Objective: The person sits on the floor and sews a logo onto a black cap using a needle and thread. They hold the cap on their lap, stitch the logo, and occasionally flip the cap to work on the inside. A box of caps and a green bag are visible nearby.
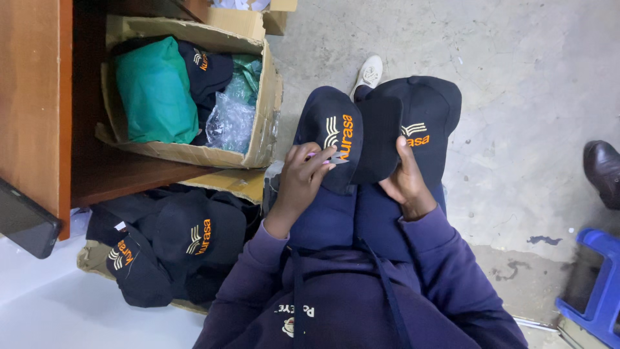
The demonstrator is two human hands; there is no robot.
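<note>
Cap-finishing workshop: piled caps (187, 242), cardboard box (258, 123), bare concrete floor (516, 77)

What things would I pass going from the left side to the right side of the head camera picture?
Dark phone → cardboard box → left hand → right hand → black shoe

two caps (329, 132) on lap, one cardboard box (261, 123), one blue stool (597, 287)

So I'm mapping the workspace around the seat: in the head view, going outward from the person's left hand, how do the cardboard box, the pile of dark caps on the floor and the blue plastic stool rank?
1. Cardboard box, just up and left of the left hand.
2. Pile of dark caps, lower left on the floor.
3. Blue plastic stool, far right edge.
</note>
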